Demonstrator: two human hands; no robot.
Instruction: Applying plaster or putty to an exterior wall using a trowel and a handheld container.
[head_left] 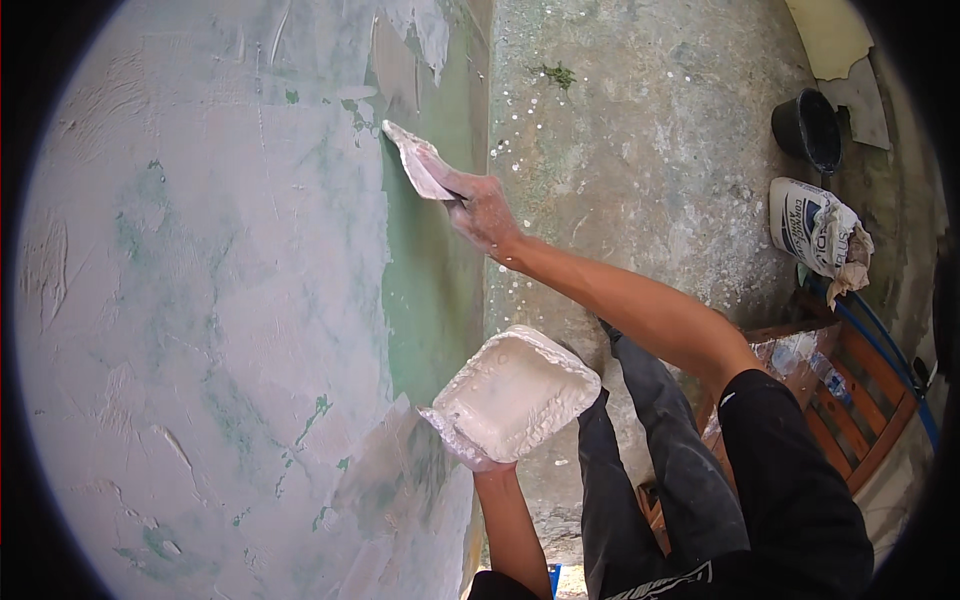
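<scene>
My right hand [486, 212] is closed around a plaster-coated putty knife [418, 162], its far edge at the wall [250, 300]. That spot lies where white plaster meets a bare green strip [420, 290]. Lower down, my left hand [468, 452] grips a square plastic tub [510, 385] from beneath, near the wall. White plaster crusts the tub's rim and inside, and a thick smear covers the left hand's fingers. Most of that hand is hidden under the tub.
A concrete floor [620, 140] with white splatters runs along the wall. At the right stand a black bucket [806, 131] and an opened white sack [815, 228]. Behind my right arm is a slatted wooden bench [850, 420] with a clear plastic bottle [832, 378]; a blue hose [880, 340] passes beside it.
</scene>
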